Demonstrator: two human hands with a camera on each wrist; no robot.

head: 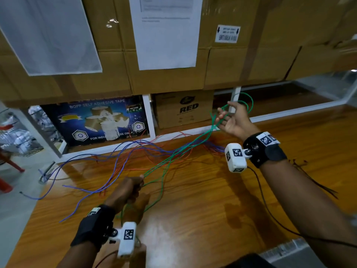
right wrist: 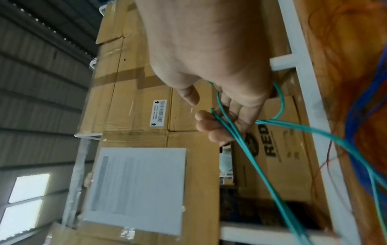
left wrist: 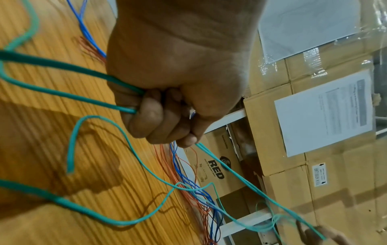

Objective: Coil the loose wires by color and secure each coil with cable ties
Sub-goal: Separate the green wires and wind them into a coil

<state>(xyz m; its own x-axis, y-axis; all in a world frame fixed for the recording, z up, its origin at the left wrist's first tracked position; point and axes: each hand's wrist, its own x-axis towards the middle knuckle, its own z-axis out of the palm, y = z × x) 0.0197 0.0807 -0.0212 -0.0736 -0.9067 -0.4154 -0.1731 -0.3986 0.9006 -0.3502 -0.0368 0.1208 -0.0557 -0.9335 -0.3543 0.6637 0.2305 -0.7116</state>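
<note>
Several green wires (head: 179,151): light, springy, tangle-prone | left hand (head: 128,188) fisted around strands | right hand (head: 234,120) half-open, loops draped over fingers (right wrist: 209,127) | grip near bundle ends, above worktop (head: 212,200).

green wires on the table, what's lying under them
Under the green wires lie tangled blue wires and red wires on the wooden table. Where the bundle thickens, the order of crossing can't be told.
</note>
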